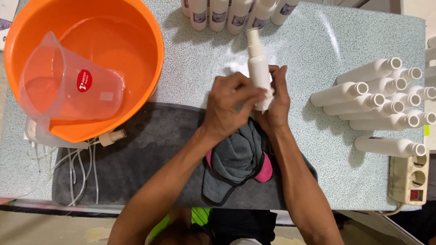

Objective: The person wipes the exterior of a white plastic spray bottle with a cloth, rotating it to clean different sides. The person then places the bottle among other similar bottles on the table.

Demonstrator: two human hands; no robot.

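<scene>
- The person is holding a white bottle (259,68) with a pump cap over the middle of the speckled table (318,41), its cap pointing away from them and its base toward their body.
- The left hand (229,106) is curling over the lower part of the bottle from the left side, fingers bent and pressing against it near the base.
- The right hand (278,102) is wrapping the same lower part from the right, thumb lying up along the bottle's side; both hands are closing on the bottle and touching each other below it.
- Something white is bunching between the fingers at the bottle's base; I cannot tell what it is.
- Just below the hands a grey cloth (238,156) with pink edging is lying crumpled on a dark grey mat (136,159).
- To the left an orange basin (113,59) is sitting on the table, with a clear plastic jug (68,86) leaning inside it.
- Thin clear tubes (77,168) and a white pump head (111,136) are lying on the mat's left end, beside the basin.
- On the right a stack of open white bottles (377,95) is lying on its side, well apart from the hands.
- At the far edge a row of capped bottles (227,13) is standing, close to the held bottle's cap.
- A power strip (411,179) is resting at the right corner.
</scene>
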